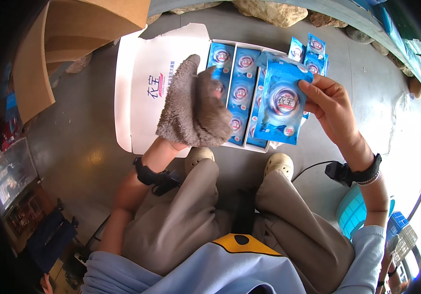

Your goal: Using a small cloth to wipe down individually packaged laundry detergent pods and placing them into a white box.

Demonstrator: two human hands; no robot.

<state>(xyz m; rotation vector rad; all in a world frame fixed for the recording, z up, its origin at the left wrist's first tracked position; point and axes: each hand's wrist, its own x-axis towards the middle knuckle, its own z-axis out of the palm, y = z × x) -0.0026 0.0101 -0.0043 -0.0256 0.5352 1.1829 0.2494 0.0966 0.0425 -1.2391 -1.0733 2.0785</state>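
My right hand [332,104] pinches the upper right edge of a shiny blue packet [281,120] between thumb and fingers, above an open white carton. A fluffy grey-brown cloth [177,105] is in my left hand [177,145]; it covers the fingers, and only the heel of the hand and the wrist show below it. Part of the cloth is smeared by motion. Inside the white carton [129,125], rows of similar blue packets [240,93] lie in sections split by white dividers. The carton's lid is folded out to the left, partly behind the cloth.
More blue packets [316,51] stand beyond the carton's right side. A brown cardboard box [88,27] is at the upper left, with large stones [271,12] along the far edge. My shoes [279,164] are close to the carton. A turquoise basket [352,208] sits at the right.
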